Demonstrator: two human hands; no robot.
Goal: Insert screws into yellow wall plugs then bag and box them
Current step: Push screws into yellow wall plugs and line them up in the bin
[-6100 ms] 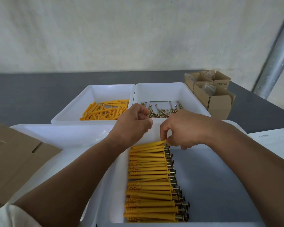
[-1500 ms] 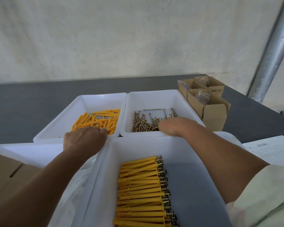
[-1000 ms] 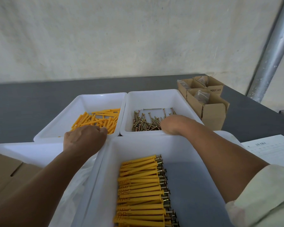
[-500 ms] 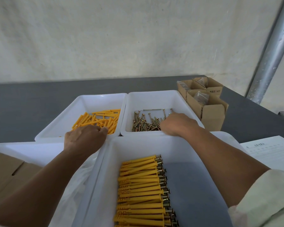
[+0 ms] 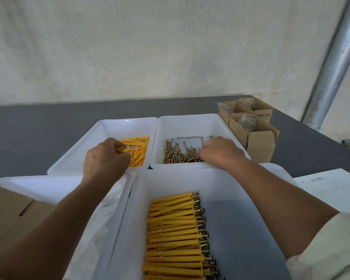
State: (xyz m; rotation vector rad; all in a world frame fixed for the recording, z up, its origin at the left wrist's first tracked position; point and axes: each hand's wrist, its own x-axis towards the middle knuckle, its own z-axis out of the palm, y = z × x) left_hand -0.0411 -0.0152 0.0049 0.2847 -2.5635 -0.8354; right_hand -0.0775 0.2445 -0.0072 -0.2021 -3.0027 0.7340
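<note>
My left hand (image 5: 105, 160) reaches into the far left white tray (image 5: 85, 146) and pinches a yellow wall plug (image 5: 121, 148) from the loose yellow plugs (image 5: 138, 153) there. My right hand (image 5: 220, 152) is in the far right white tray (image 5: 192, 124), fingers curled down into the pile of brass screws (image 5: 178, 155); its fingertips are hidden. The near white tray (image 5: 251, 229) holds a neat row of assembled plugs with screws (image 5: 176, 235).
Open cardboard boxes (image 5: 253, 126) with clear bags stand at the far right. A flat cardboard box (image 5: 6, 215) lies at the near left over another white tray (image 5: 34, 186) with clear plastic bags (image 5: 101, 215). A printed sheet (image 5: 331, 188) lies at right.
My left hand moved forward into the plug tray and picked up a yellow plug. My right hand shifted slightly right and deeper among the screws.
</note>
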